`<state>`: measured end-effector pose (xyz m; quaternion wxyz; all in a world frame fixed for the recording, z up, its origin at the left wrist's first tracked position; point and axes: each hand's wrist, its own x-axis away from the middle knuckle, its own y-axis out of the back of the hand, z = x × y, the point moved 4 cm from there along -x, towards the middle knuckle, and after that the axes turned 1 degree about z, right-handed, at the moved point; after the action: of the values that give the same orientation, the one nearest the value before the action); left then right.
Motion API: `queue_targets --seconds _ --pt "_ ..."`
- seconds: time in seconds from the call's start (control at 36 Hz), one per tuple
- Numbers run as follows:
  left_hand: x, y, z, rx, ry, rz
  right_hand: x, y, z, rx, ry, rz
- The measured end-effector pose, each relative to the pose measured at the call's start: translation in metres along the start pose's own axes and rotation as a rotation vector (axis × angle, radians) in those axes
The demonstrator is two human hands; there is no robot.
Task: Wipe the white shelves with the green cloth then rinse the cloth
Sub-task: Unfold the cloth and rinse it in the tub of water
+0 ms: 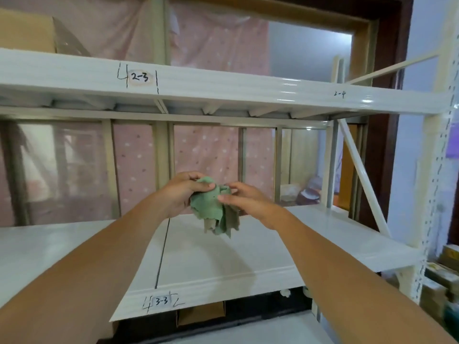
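Both grips grasp the crumpled green fabric cloth [213, 204] above the flat white metal shelf [223, 254], left hand [182, 194] bunching it, right hand [244, 198] pinching an edge, so the loosely hanging corners could slip free and drop.

The white shelf [211, 256] bears a 3-3 label [161, 301] on its front edge.

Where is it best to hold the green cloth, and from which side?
Probably its bunched top, from above: the green cloth gathers there in the left hand, and its loose corners hang down over the shelf, free for wiping.
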<state>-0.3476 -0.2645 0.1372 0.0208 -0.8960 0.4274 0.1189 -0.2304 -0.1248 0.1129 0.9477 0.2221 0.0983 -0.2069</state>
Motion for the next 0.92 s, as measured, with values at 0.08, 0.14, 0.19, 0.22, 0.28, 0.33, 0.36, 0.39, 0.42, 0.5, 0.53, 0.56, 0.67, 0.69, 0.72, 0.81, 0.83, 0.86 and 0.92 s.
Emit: queue_targets --seconds 0.08,0.14,0.19,0.22,0.28,0.33,0.36,0.39,0.42,0.5,0.53,0.56,0.67,0.69,0.72,0.81,0.83,0.86,0.92 --pt "-0.004 0.001 -0.011 -0.093 -0.030 -0.048 -0.011 -0.005 0.002 0.046 0.058 0.015" --pt "-0.006 0.003 -0.019 -0.168 -0.039 -0.080 -0.017 0.001 0.000 0.005 0.055 0.004" --pt "-0.007 0.008 -0.027 -0.226 -0.035 -0.115 -0.022 0.009 -0.005 -0.044 0.032 0.031" --pt "-0.006 0.012 -0.030 -0.252 -0.028 -0.131 -0.023 0.014 -0.007 -0.061 0.026 0.045" --pt "-0.006 0.022 -0.035 -0.262 -0.011 -0.165 -0.024 0.026 -0.008 -0.107 0.012 0.035" --pt "-0.006 0.032 -0.037 -0.237 -0.013 -0.190 -0.028 0.038 -0.007 -0.153 0.005 -0.011" --pt "-0.006 0.035 -0.038 -0.240 -0.013 -0.197 -0.030 0.044 -0.007 -0.171 0.006 -0.038" --pt "-0.006 0.036 -0.037 -0.256 -0.008 -0.201 -0.033 0.048 -0.005 -0.179 0.009 -0.069" --pt "-0.006 0.037 -0.037 -0.284 0.003 -0.206 -0.036 0.051 -0.004 -0.176 0.006 -0.102" --pt "-0.007 0.037 -0.034 -0.394 0.045 -0.255 -0.045 0.055 0.001 -0.119 -0.009 -0.177" --pt "-0.008 0.038 -0.032 -0.429 0.054 -0.273 -0.047 0.054 0.004 -0.099 -0.014 -0.183" --pt "-0.008 0.039 -0.031 -0.455 0.071 -0.280 -0.049 0.054 0.007 -0.085 -0.018 -0.182" --pt "0.004 0.040 -0.022 -0.483 0.228 -0.213 -0.055 0.055 0.013 -0.056 -0.025 -0.199" --pt "0.006 0.040 -0.021 -0.454 0.249 -0.210 -0.056 0.055 0.014 -0.047 -0.025 -0.183" --pt "0.006 0.041 -0.019 -0.400 0.247 -0.219 -0.056 0.052 0.015 -0.030 -0.031 -0.148" --pt "0.002 0.039 -0.019 -0.249 0.194 -0.256 -0.054 0.040 0.022 0.056 -0.040 -0.035" --pt "0.000 0.037 -0.020 -0.240 0.191 -0.269 -0.054 0.036 0.026 0.076 -0.030 -0.021" --pt "-0.001 0.036 -0.021 -0.251 0.197 -0.281 -0.053 0.032 0.031 0.088 -0.009 -0.021" --pt "-0.004 0.032 -0.021 -0.277 0.229 -0.298 -0.052 0.025 0.040 0.114 0.036 -0.054"
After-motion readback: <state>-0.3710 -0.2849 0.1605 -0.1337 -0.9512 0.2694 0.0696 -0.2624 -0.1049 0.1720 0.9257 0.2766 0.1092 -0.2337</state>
